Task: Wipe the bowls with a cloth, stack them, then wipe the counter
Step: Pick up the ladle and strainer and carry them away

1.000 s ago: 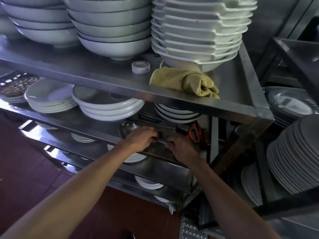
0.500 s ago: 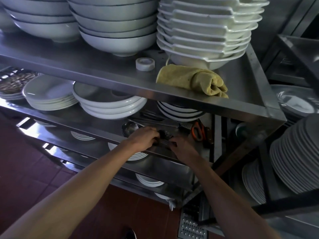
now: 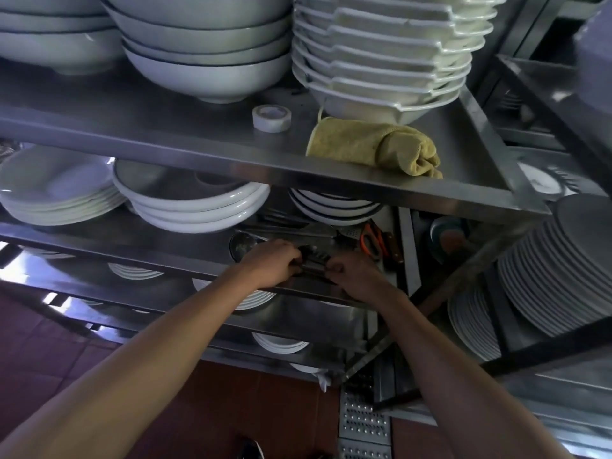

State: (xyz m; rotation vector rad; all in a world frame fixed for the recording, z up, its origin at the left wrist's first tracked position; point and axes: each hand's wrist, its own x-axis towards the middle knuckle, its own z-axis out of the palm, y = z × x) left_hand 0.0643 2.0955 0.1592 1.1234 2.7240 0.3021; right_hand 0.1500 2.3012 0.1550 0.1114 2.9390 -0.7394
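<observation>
Below the top steel shelf (image 3: 165, 150), both hands reach onto the second shelf. The left hand (image 3: 270, 263) and right hand (image 3: 356, 271) sit close together, fingers curled around a small dark ribbed object (image 3: 313, 261) between them. On the top shelf a rolled yellow terry cloth (image 3: 374, 145) lies beside a tape roll (image 3: 271, 118), under stacked white glossy bowls (image 3: 205, 58).
</observation>
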